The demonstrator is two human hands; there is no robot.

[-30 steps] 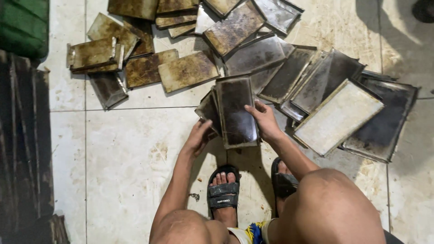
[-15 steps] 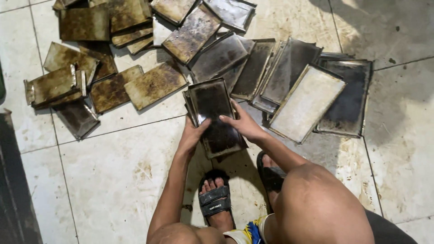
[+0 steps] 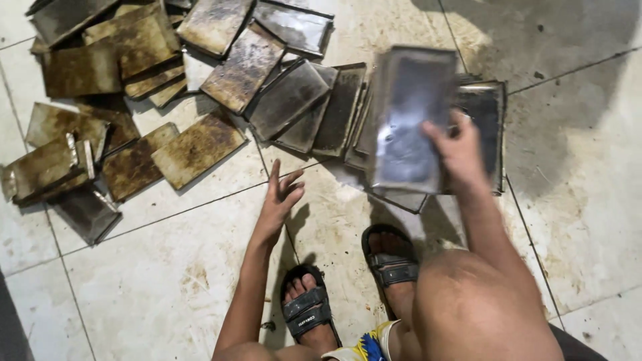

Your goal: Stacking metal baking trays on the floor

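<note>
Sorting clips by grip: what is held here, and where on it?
The right hand grips a dark rectangular baking tray by its right long edge. The left hand holds nothing.

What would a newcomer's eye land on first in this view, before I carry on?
First the blurred dark metal tray lifted in the right hand, right of centre above the floor. Next the heap of blackened, rust-stained trays spread over the pale tiled floor at upper left. The left hand is open and empty at centre, above two sandalled feet.
</note>
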